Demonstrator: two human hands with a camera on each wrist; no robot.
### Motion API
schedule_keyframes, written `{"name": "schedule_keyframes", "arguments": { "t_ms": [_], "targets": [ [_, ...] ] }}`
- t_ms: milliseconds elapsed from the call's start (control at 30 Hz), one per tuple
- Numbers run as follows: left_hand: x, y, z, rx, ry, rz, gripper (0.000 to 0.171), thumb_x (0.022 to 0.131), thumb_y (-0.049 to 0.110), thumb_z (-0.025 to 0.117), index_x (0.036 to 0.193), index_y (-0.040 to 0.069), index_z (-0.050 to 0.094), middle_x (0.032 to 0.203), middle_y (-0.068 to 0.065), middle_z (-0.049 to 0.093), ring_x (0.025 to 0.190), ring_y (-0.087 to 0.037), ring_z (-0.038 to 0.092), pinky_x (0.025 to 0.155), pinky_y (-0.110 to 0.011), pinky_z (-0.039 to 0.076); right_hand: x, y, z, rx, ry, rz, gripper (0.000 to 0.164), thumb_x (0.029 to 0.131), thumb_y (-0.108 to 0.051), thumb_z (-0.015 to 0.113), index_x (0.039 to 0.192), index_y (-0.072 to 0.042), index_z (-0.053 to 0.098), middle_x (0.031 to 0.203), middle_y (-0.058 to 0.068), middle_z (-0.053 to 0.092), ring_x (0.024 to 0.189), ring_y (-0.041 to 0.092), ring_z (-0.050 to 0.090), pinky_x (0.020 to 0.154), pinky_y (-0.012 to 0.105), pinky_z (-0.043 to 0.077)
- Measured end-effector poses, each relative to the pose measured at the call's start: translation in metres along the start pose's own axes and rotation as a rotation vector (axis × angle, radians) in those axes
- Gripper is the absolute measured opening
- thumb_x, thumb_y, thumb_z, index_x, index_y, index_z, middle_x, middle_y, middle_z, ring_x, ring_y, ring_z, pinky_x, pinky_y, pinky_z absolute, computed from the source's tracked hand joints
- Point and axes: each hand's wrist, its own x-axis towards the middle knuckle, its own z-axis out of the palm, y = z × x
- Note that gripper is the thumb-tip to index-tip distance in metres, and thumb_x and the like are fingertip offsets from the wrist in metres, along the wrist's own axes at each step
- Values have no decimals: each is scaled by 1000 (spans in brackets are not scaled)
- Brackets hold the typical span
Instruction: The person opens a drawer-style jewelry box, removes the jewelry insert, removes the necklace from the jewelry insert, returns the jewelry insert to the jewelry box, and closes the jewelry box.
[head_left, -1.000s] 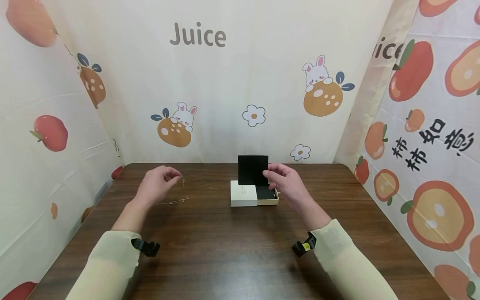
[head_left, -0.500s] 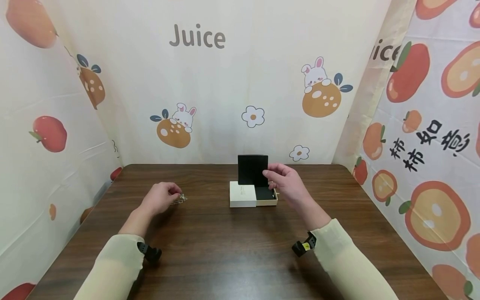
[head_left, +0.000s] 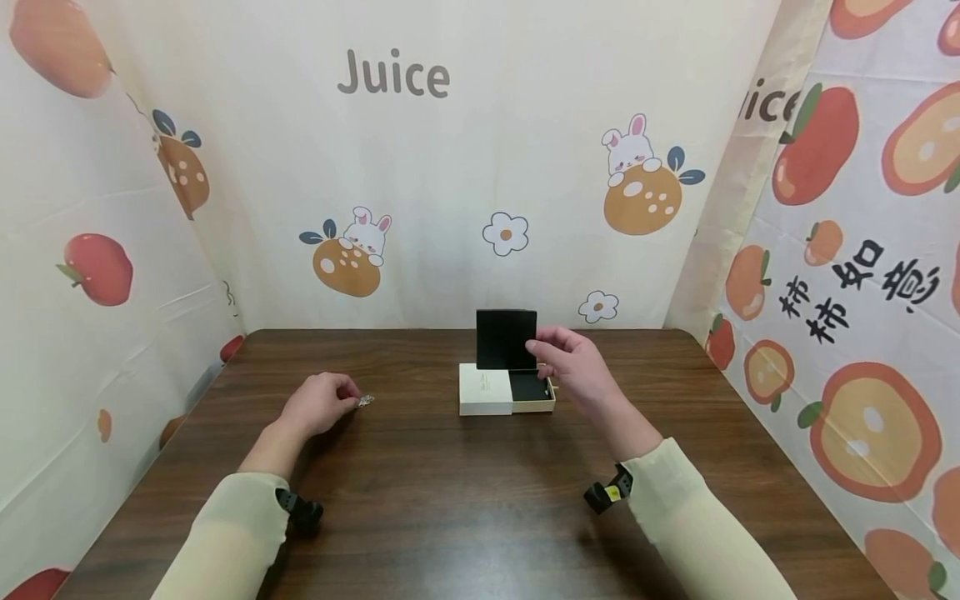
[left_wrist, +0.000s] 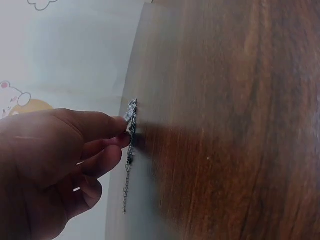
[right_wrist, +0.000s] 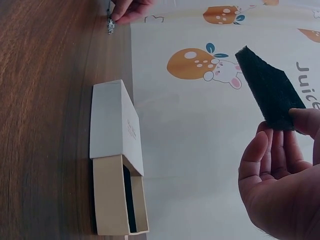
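One white box (head_left: pixel 486 392), cream drawer (right_wrist: pixel 109 197) partly drawn out to its right, black lining (head_left: pixel 529 386) inside, on the brown counter (head_left: pixel 450 500). One silver chain (head_left: pixel 365 401), well left of the box, low at the counter, pinched by the left hand (head_left: pixel 318 406). One black square pad (head_left: pixel 506 339), above the box, gripped at its edge by the right hand (head_left: pixel 568 364).
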Motion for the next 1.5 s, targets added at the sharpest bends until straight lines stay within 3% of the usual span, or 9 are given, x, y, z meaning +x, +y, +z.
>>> {"name": "schedule_keyframes", "arguments": {
  "t_ms": [167,300,467,767,1000,1133,1333,1500],
  "targets": [
    [0,-1,0,21,8,1,5,101,14,77,100,9,79,95,-7,77,86,-22,66,84,-50,60,-1,0,0,5,1,-2,23,109,-26,69,126,-10,70,108,-2,65,92,18,63,91,36,62],
    [0,6,-1,11,26,3,7,101,15,77,104,8,78,98,-8,77,87,-24,67,85,-50,61,-1,-1,0,20,2,-3,23,109,-24,69,126,-9,69,109,-2,65,96,17,62,86,29,61],
    [4,24,1,-23,54,45,20,103,16,75,119,4,78,107,-11,78,96,-26,71,91,-52,62,0,-2,0,39,2,-5,21,109,-22,70,124,-8,70,103,-3,64,93,14,61,82,25,60],
    [16,64,12,-45,80,193,34,107,15,70,137,-1,72,134,-19,72,121,-36,73,105,-56,60,3,-2,-2,21,6,-11,24,110,-23,69,126,-6,69,102,-3,63,96,14,59,80,21,60],
    [23,91,33,-48,26,303,54,107,20,72,156,3,59,165,-23,53,153,-43,52,125,-60,45,6,1,-3,11,5,-7,28,109,-24,69,128,-3,67,102,-3,63,96,13,60,82,22,60],
    [26,105,46,-68,-36,334,63,107,23,74,164,8,52,176,-20,40,161,-42,42,128,-60,41,7,4,-5,9,12,-5,27,109,-24,69,127,-4,68,102,-4,63,96,13,60,83,22,61],
    [29,118,65,-78,-102,348,65,107,25,74,166,16,50,179,-12,36,163,-36,42,130,-56,41,8,8,-7,25,16,-1,24,109,-23,70,125,-5,69,103,-5,63,96,12,59,81,20,60],
    [30,123,74,-63,-109,346,56,107,24,74,160,15,59,174,-11,46,159,-34,49,128,-54,44,10,10,-10,21,22,12,28,110,-25,69,128,-4,68,106,-4,64,98,14,60,84,21,61]
  ]
}}
